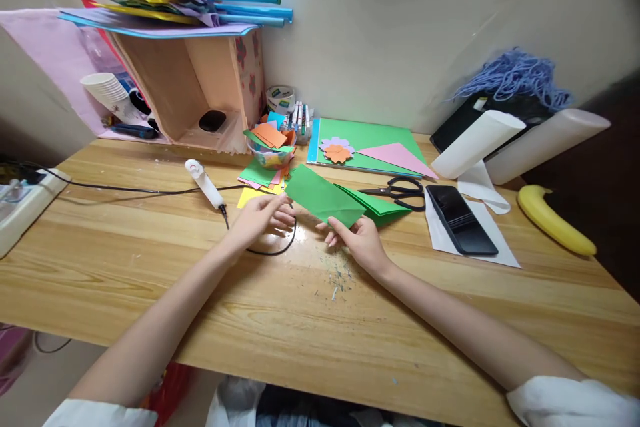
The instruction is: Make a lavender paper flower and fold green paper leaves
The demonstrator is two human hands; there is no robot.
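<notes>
A green sheet of paper (323, 197) is held tilted above the wooden table. My right hand (361, 241) grips its lower right edge, thumb on top and fingers beneath. At the sheet's left corner, my left hand (264, 219) has its thumb and fingers closed on the edge. Folded green paper (383, 205) lies just behind and to the right of the sheet. Black-handled scissors (407, 192) rest beside that paper, their blades partly covered. Small coloured paper pieces (257, 177) lie beyond my left hand.
A white glue gun (204, 183) with a black cord (150, 191) is at left. A bowl of paper scraps (273, 155) stands behind. To the right lie a phone (461, 220) and a banana (555, 220). Paper flowers (337, 150) rest on green card (373, 130) near the wall.
</notes>
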